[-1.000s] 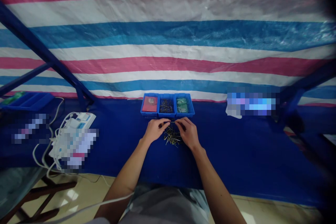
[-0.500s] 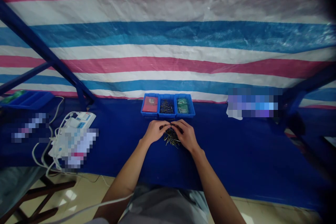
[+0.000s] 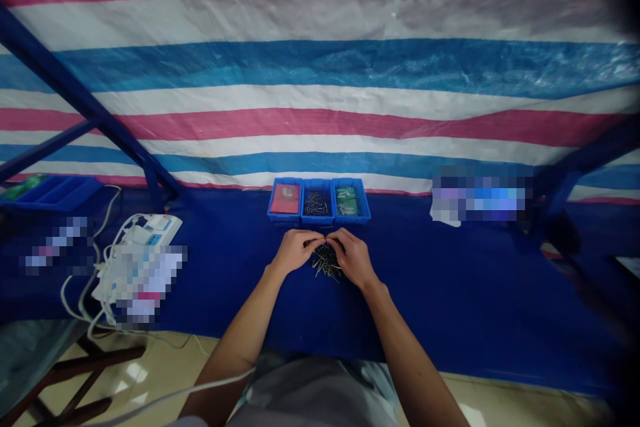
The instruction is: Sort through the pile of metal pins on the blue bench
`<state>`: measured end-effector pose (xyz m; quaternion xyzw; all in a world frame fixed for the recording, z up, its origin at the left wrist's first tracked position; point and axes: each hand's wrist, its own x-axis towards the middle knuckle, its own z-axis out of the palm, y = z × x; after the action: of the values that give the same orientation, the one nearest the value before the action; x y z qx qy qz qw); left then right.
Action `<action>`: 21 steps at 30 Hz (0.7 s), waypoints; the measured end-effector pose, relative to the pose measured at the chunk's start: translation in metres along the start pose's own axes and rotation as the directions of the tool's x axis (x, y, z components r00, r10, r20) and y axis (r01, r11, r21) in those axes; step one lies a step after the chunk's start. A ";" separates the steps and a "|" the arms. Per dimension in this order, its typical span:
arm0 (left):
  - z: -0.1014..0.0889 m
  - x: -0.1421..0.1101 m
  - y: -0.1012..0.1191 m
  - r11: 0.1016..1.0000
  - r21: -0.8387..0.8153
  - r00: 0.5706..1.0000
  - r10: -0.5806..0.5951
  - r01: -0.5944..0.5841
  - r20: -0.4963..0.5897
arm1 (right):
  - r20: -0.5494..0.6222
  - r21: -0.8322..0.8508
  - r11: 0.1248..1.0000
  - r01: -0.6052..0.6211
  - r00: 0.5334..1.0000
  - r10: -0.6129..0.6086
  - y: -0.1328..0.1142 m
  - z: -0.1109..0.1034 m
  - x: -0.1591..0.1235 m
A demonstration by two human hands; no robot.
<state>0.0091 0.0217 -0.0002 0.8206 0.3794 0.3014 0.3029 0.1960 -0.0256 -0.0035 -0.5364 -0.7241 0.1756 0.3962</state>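
Note:
My left hand [image 3: 295, 250] and my right hand [image 3: 353, 256] meet fingertip to fingertip over the blue table. Both are closed in a pinch, with a small dark piece between them that is too small to make out. Just below the fingertips lies a loose pile of thin metal screws [image 3: 327, 263], partly covered by my right hand. Behind the hands stand three joined blue bins. The left bin [image 3: 285, 218] holds a flat red item [image 3: 286, 199], the middle bin [image 3: 317, 219] dark screws [image 3: 316, 203], and the right bin [image 3: 353, 219] green and white small parts [image 3: 346, 202].
To the left, a white power strip [image 3: 159, 229] lies with tangled white cables [image 3: 106, 260]. A blue divided tray [image 3: 65, 192] sits farther left. A blurred-out item [image 3: 475, 200] lies at the back right. A striped sheet [image 3: 320, 80] hangs behind the blue table [image 3: 440, 293].
My right hand has shifted slightly left, and its fingers have drawn closer together. My left hand stays almost still. A thin piece now shows on the table just below the middle bin.

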 end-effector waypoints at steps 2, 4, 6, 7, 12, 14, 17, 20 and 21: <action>0.000 0.000 0.000 1.000 0.002 1.000 0.003 -0.003 -0.002 | 0.002 -0.011 1.000 0.001 1.000 -0.001 -0.001 0.000 0.000; 0.000 0.000 0.000 1.000 0.010 1.000 0.004 -0.004 -0.004 | 0.005 -0.020 1.000 -0.001 1.000 0.002 -0.001 0.000 0.000; -0.001 0.000 0.001 1.000 0.018 1.000 0.005 -0.005 -0.005 | 0.012 -0.025 1.000 -0.007 1.000 0.007 -0.001 0.000 0.000; -0.001 0.000 0.001 1.000 0.020 1.000 0.007 -0.007 -0.002 | 0.013 -0.026 1.000 -0.011 1.000 0.012 -0.001 0.000 0.000; -0.001 0.000 0.000 1.000 0.009 1.000 -0.005 0.005 -0.004 | -0.012 0.016 1.000 -0.021 1.000 0.022 0.003 0.002 -0.001; -0.001 0.000 0.000 1.000 0.007 1.000 -0.013 0.013 -0.005 | -0.020 0.052 0.999 0.001 1.000 0.000 0.005 0.003 -0.001; -0.002 0.000 0.000 1.000 0.009 1.000 -0.014 0.014 0.005 | -0.033 0.085 0.996 0.030 0.999 -0.027 0.008 0.006 -0.002; -0.002 0.001 0.000 1.000 0.001 1.000 -0.018 0.018 0.015 | -0.056 0.091 0.995 0.039 0.998 -0.034 0.010 0.007 -0.002; -0.001 0.001 0.000 1.000 0.000 1.000 -0.018 0.018 0.017 | -0.061 0.090 0.995 0.042 0.997 -0.036 0.010 0.008 -0.002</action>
<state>0.0084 0.0228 0.0007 0.8195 0.3842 0.2917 0.3092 0.1970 -0.0224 -0.0159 -0.5084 -0.7137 0.1849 0.4450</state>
